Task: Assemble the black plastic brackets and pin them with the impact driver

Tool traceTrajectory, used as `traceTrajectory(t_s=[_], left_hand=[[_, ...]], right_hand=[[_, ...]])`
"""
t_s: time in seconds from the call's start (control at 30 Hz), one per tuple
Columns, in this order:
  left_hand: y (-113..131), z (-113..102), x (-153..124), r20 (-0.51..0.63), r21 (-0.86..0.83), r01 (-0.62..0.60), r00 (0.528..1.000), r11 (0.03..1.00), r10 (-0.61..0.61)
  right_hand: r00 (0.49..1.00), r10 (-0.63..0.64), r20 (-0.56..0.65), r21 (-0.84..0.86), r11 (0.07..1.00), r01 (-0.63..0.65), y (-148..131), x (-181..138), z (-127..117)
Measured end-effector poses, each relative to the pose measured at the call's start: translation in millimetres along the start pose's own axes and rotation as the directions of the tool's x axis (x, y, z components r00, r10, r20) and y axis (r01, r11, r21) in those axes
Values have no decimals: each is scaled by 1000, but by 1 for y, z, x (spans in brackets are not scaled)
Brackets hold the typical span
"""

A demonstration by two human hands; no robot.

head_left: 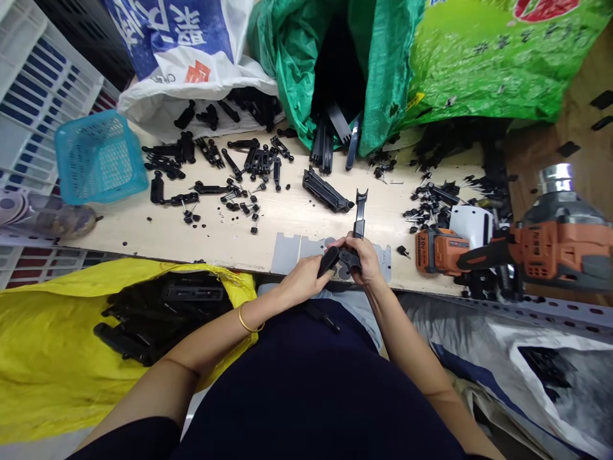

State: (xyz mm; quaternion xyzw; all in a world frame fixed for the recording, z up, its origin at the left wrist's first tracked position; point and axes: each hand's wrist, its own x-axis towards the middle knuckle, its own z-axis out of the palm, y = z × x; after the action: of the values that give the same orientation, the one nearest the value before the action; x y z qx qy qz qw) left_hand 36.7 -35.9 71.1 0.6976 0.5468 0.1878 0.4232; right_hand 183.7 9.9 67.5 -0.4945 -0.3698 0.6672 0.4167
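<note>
My left hand (302, 278) is closed around a short black plastic part (328, 260) at the near edge of the wooden bench (220, 223). My right hand (366, 259) grips the lower end of a long black forked plastic bar (359, 216) that stands up and points away from me. The two parts meet between my hands, just above a grey metal plate (292, 250) fixed to the bench edge. A gold bangle (248, 321) sits on my left wrist.
Loose black plastic parts (211, 167) and screws (426, 201) lie scattered over the bench. An orange cordless drill (541, 246) rests at the right. A blue basket (98, 156) stands left. A yellow bag (52, 345) of black parts sits below left, with green (460, 57) and white sacks (191, 64) behind.
</note>
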Motion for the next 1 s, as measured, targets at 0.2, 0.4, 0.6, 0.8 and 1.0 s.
traceTrajectory(t_s=[0.2,0.4,0.6,0.8,1.0], left_hand=[[9,4,-3,-4,98,-35,999,995,35],[14,8,-2,-34,143,-11,999,990,16],[15,0,1,24,127,-64,998,990,62],[21,0,5,9,222,39,999,974,-43],[17,-1,8,145,188,-78,988,979,51]], right_hand=[[999,-3,-36,63,998,5,7,-5,-4],[982,-33,-185,173,983,65,12,-5,14],[992,13,-124,167,986,8,4,1,15],[933,-164,-321,247,937,249,7,-5,20],[969,-130,-210,222,959,177,10,-5,9]])
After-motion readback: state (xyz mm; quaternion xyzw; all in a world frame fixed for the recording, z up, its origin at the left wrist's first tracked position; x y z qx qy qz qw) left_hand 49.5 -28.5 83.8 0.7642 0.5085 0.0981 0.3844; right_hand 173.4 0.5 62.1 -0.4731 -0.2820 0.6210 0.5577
